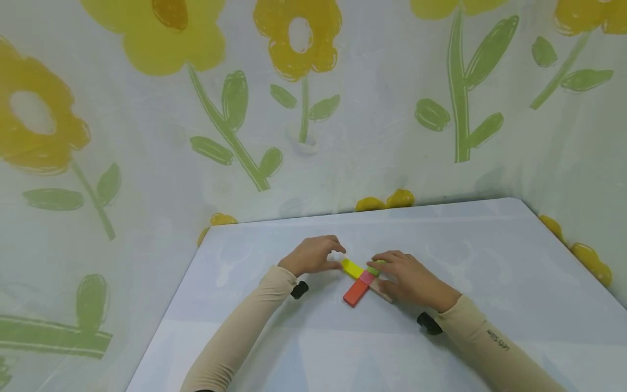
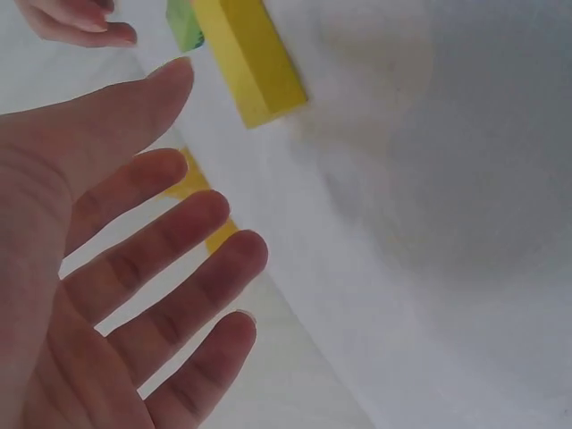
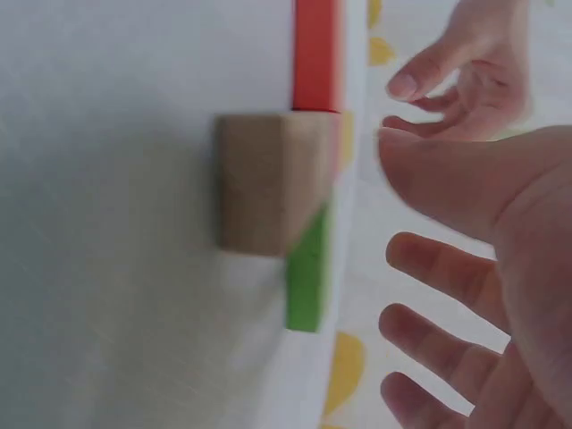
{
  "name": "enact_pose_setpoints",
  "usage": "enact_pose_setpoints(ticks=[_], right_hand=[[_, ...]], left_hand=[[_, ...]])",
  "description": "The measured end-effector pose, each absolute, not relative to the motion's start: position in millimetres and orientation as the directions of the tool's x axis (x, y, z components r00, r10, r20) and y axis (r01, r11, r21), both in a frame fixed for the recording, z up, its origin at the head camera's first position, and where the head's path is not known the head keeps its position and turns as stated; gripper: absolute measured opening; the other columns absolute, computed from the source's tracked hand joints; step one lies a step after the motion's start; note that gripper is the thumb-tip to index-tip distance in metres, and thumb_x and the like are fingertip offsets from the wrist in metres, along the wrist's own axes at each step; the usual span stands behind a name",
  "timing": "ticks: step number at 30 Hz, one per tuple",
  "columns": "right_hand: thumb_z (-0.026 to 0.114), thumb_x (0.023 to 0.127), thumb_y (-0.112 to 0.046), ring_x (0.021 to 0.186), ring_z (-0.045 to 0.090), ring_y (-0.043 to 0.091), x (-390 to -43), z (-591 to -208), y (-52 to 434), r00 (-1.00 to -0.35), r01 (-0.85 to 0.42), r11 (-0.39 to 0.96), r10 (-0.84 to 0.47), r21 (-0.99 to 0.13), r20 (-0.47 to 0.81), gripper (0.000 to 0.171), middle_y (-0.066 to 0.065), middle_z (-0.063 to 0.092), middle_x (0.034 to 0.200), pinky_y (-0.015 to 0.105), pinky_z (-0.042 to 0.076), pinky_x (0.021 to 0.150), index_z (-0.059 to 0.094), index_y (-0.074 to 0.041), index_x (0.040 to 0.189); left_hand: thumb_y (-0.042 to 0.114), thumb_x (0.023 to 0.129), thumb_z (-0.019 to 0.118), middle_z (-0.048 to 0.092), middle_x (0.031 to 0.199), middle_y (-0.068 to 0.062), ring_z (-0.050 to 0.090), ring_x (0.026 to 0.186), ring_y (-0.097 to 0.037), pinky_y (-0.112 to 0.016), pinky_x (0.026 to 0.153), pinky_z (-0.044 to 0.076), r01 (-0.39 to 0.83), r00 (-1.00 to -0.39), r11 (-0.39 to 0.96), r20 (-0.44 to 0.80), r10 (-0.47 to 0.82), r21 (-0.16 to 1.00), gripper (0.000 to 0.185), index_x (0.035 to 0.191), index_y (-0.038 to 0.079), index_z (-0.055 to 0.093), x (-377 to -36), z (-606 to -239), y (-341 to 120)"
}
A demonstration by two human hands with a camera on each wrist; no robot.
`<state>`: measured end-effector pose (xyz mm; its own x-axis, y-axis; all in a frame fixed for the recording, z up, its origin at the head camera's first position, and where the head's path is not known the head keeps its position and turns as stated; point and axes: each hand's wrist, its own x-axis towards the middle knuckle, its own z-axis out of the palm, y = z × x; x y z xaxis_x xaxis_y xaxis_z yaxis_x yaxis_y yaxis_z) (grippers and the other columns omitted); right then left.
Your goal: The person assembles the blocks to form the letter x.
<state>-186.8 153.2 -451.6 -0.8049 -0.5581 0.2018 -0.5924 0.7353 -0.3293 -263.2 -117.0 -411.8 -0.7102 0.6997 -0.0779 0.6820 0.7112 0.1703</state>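
Five-part detail shows in the head view as a cross of small blocks: a pink block (image 1: pixel 366 277) at the middle, with a yellow block (image 1: pixel 351 268), a red block (image 1: pixel 356 293), a green block (image 1: pixel 376 268) and a bare wooden block (image 1: pixel 382 292) around it. My left hand (image 1: pixel 313 255) is just left of the yellow block, its fingers spread and holding nothing. Over the right side of the cross, my right hand (image 1: pixel 411 279) partly hides the green and wooden blocks. In the right wrist view its fingers are relaxed and apart from the wooden block (image 3: pixel 255 183).
The blocks lie on a pale table (image 1: pixel 245 305). Behind and beside it hangs a white curtain (image 1: pixel 362 130) printed with yellow flowers. A small black device (image 1: pixel 429 323) is at the right wrist, another black device (image 1: pixel 299 289) at the left.
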Motion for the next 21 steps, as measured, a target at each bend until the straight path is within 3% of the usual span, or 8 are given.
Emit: enact_pose_setpoints(ticks=[10, 21], right_hand=[[0.078, 0.092, -0.011, 0.121, 0.063, 0.034, -189, -415, 177, -0.781, -0.603, 0.664, -0.379, -0.442, 0.495, 0.041, 0.013, 0.069, 0.129, 0.056, 0.055, 0.098, 0.069, -0.006, 0.132], [0.074, 0.094, -0.007, 0.126, 0.057, 0.039, -187, -379, 189, -0.754, -0.579, 0.652, -0.201, -0.489, 0.625, 0.039, 0.02, 0.066, 0.131, 0.063, 0.048, 0.102, 0.067, -0.001, 0.132]], left_hand=[[0.032, 0.099, 0.071, 0.071, 0.125, -0.01, 0.07, 0.111, -0.028, -0.041, 0.09, 0.059, 0.611, -0.786, 0.744, 0.095, 0.611, 0.271, 0.037, 0.127, 0.009, 0.073, -260, -403, -125], [0.035, 0.1, 0.07, 0.073, 0.119, -0.004, 0.07, 0.106, -0.021, -0.037, 0.085, 0.061, 0.54, -0.824, 0.801, 0.354, 0.441, 0.259, 0.033, 0.123, 0.012, 0.075, -244, -395, -129]])
